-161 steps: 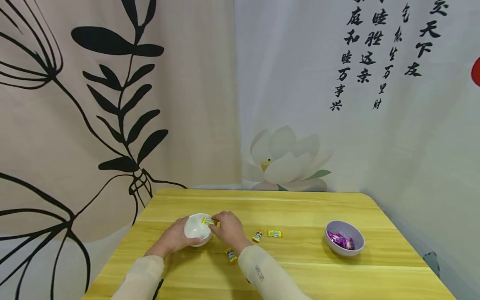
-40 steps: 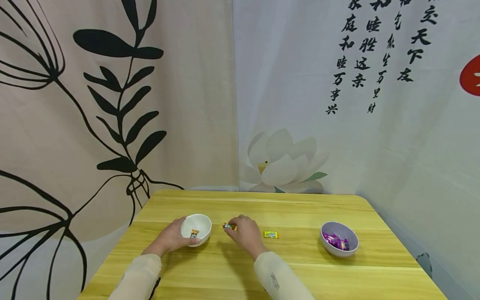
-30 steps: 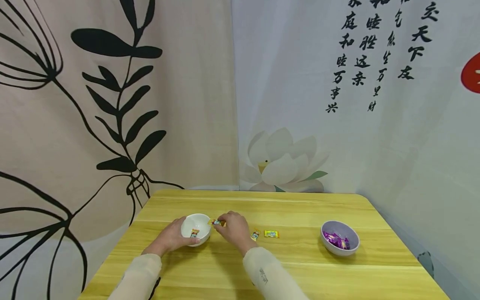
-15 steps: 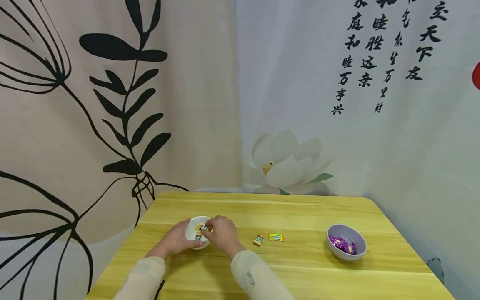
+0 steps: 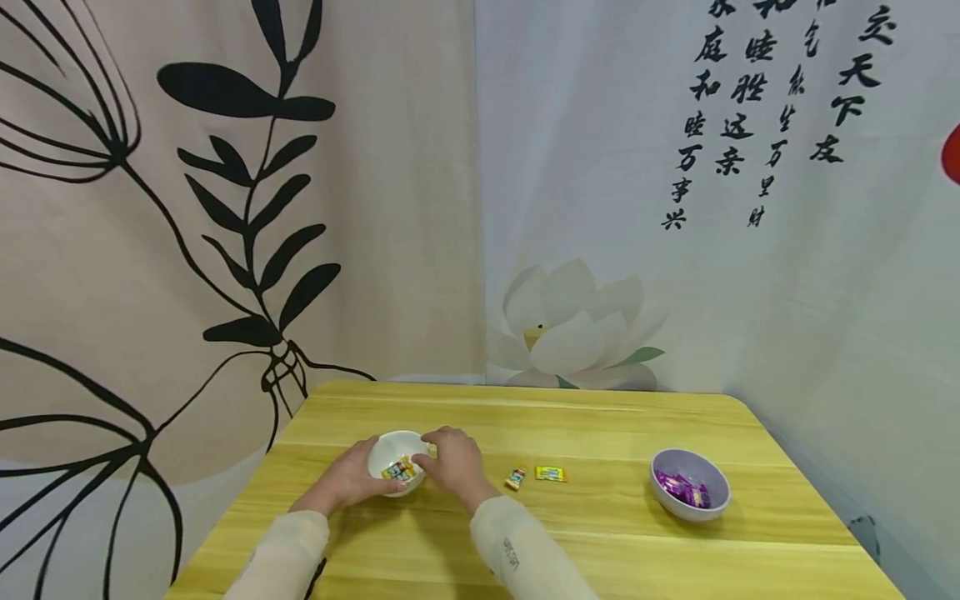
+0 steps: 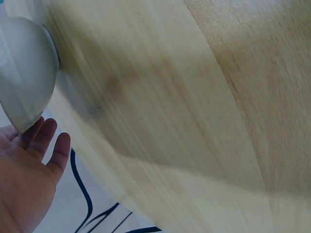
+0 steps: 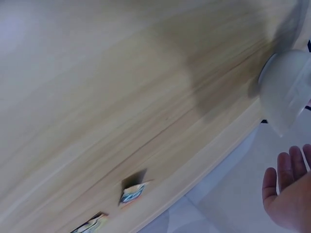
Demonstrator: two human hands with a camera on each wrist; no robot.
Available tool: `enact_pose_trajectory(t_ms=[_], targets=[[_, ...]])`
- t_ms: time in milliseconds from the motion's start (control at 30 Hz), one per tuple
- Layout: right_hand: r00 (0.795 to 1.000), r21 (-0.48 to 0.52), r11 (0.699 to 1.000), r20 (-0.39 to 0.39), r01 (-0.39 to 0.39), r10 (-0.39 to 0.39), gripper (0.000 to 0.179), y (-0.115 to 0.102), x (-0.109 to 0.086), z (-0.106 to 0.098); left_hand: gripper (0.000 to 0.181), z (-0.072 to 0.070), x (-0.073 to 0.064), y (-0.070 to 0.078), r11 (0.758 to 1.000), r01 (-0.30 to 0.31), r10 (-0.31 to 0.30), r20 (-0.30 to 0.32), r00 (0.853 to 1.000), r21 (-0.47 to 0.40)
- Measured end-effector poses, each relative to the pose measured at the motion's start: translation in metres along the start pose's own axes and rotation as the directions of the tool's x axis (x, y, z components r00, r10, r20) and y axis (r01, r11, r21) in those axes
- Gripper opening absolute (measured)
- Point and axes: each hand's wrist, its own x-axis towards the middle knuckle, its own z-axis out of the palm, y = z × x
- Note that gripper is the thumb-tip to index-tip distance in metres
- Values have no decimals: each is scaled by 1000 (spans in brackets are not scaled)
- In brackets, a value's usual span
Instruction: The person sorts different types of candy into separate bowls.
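Observation:
My left hand (image 5: 347, 477) holds the white bowl (image 5: 389, 450) from its left side, thumb at the near rim; in the left wrist view the fingertips meet the lip of the bowl (image 6: 26, 73). Yellow-wrapped candies (image 5: 399, 469) lie together inside it. At the right rim is my right hand (image 5: 456, 463), nothing between its fingers. The right wrist view has this hand (image 7: 291, 191) loosely bent, just apart from the bowl (image 7: 286, 90). Two more yellow-wrapped candies lie on the table: a small one (image 5: 516, 477) and a flat one (image 5: 551, 474) beside it.
A pale purple bowl (image 5: 693, 515) of purple-wrapped candies (image 5: 684, 489) stands on the right of the wooden table (image 5: 600, 550). Behind the table's far edge hangs a printed curtain (image 5: 405, 208).
My right hand has brought a yellow-wrapped candy from the table into the white bowl, let it go and drawn slightly back to the right. My left hand has stayed on the bowl.

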Motion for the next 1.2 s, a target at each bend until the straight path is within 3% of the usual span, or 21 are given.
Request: enact_pose_trajectory(t_ms=[433,733,1200], targets=[[998,62,996,1,-62,62,37,44,-8,-19,109,-2,-1,-4,1000,-2,2,-1,1000,1],[992,136,983,25,-125,122,41,98,-24,-38,112,0,-1,-1,1000,-8,8,9,1000,16],[977,109,972,74,-208,200,39,172,-56,-64,113,0,-1,-1,1000,-9,8,17,1000,24]])
